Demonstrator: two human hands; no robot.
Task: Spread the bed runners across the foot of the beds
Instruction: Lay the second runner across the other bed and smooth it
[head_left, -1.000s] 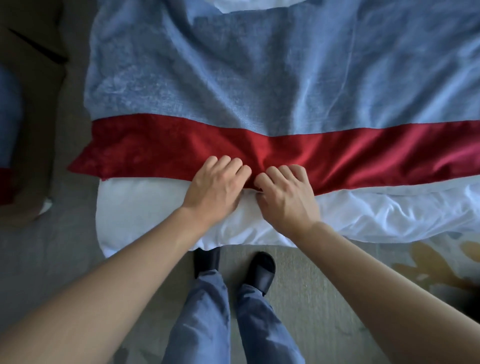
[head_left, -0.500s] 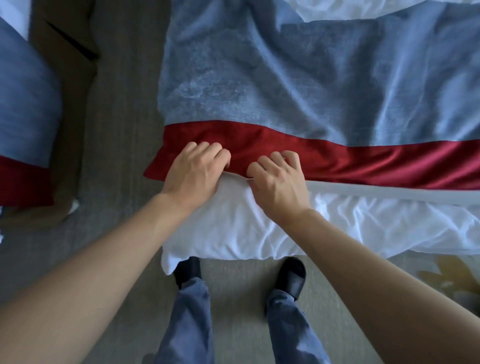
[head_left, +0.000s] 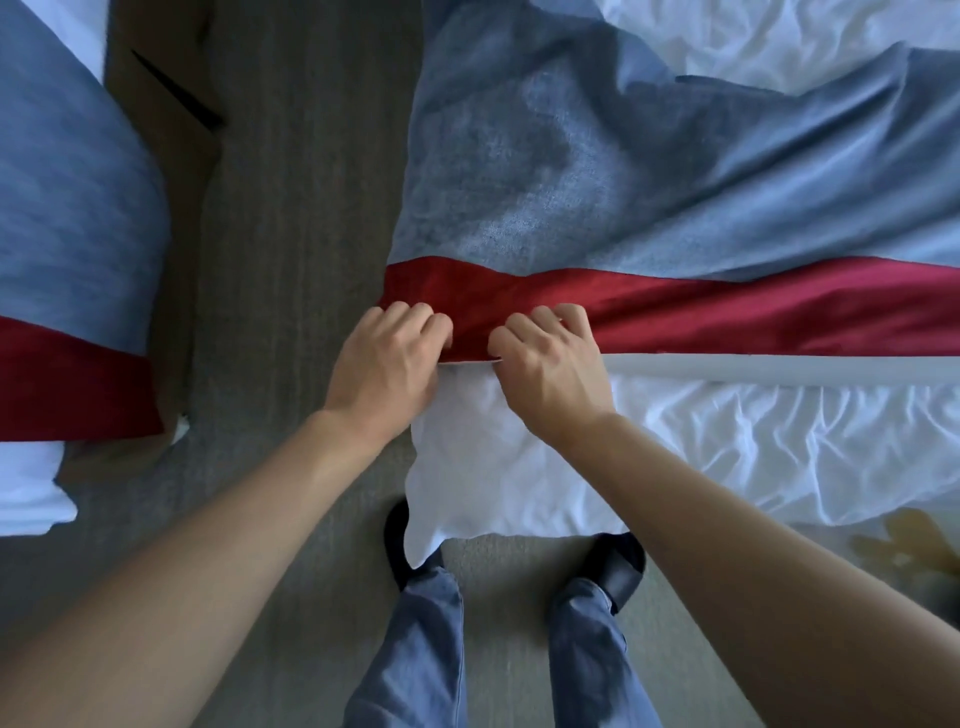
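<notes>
A blue and red bed runner (head_left: 753, 306) lies across the foot of the bed (head_left: 779, 447) in front of me, its red band nearest me and its blue part rumpled at the far side. My left hand (head_left: 387, 364) and my right hand (head_left: 550, 364) sit side by side at the runner's left end, fingers curled over the red band's near hem and gripping it. A pale grey strip of the runner's underside shows along the hem to the right. A second bed on the left carries its own blue and red runner (head_left: 67, 291).
A strip of grey carpet (head_left: 306, 197) runs between the two beds. A brown piece of furniture (head_left: 166, 104) stands beside the left bed. My legs and dark shoes (head_left: 613, 571) are right against the foot of the bed, under its hanging white sheet.
Both hands have slid left along the red hem, from near the middle of the bed to its left end. The view has shifted left and the second bed has come into sight.
</notes>
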